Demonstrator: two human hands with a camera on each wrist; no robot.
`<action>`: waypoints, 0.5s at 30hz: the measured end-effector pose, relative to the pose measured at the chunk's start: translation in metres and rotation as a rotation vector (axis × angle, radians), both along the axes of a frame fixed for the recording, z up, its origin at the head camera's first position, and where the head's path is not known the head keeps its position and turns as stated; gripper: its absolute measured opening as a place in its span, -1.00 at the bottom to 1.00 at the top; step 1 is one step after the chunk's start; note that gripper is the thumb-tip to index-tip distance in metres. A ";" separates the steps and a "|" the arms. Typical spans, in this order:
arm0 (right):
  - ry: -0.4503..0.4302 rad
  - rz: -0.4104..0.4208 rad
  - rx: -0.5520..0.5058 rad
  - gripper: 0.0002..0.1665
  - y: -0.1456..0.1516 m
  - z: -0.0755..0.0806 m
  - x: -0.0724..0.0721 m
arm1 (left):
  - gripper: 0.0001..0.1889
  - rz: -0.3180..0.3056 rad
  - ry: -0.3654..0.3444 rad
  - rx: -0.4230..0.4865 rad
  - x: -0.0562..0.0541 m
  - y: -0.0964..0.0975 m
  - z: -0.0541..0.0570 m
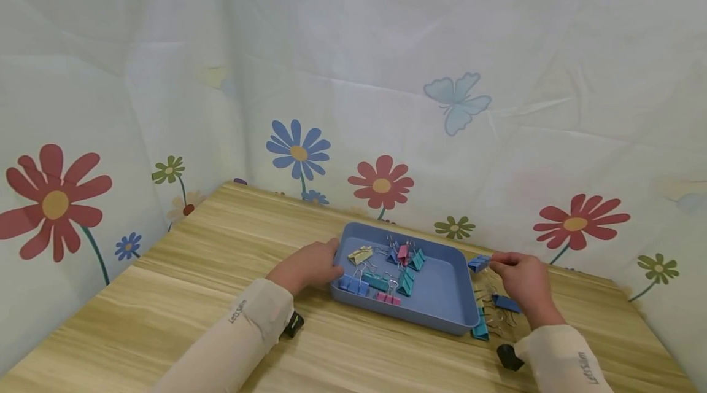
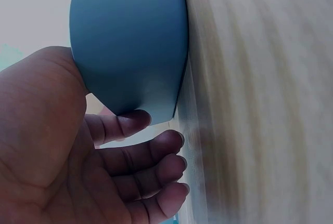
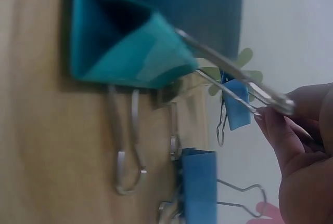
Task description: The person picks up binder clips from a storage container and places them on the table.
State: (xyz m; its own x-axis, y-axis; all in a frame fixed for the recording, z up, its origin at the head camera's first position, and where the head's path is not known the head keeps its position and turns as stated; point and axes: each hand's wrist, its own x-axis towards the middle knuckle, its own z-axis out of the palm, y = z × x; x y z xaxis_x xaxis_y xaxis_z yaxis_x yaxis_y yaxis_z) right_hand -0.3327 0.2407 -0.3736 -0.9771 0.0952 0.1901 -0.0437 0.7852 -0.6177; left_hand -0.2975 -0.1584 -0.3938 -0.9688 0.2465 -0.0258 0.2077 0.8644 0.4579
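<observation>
My left hand (image 1: 309,265) holds the left end of a blue-grey tray (image 1: 405,317); in the left wrist view the index fingertip presses its outer wall (image 2: 130,37), while the other fingers curl loosely near the tabletop. Beyond the tray's right end, my right hand (image 1: 525,282) pinches a blue binder clip (image 1: 479,263) by its wire handle, raised off the table. Inside the tray, mostly to the left, sit several binder clips: yellow (image 1: 361,255), pink (image 1: 388,298), teal (image 1: 406,282) and blue (image 1: 353,285).
Right of the tray, below my right hand, more binder clips lie on the wooden table (image 1: 221,245), among them a teal one (image 1: 480,326) and a blue one (image 1: 506,303). A white flower-printed curtain (image 1: 342,43) stands behind and left of the table.
</observation>
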 end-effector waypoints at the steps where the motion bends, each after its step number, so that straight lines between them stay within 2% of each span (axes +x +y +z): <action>1: 0.001 0.008 0.009 -0.63 0.000 -0.002 0.000 | -0.28 -0.002 0.002 0.001 0.000 0.000 0.000; 9: 0.021 0.063 0.074 -0.70 0.001 -0.010 -0.002 | -0.27 -0.007 0.005 0.014 -0.001 -0.001 0.000; 15: -0.035 0.097 0.127 -0.72 -0.002 -0.006 -0.003 | -0.27 -0.006 0.006 0.007 0.000 -0.001 0.000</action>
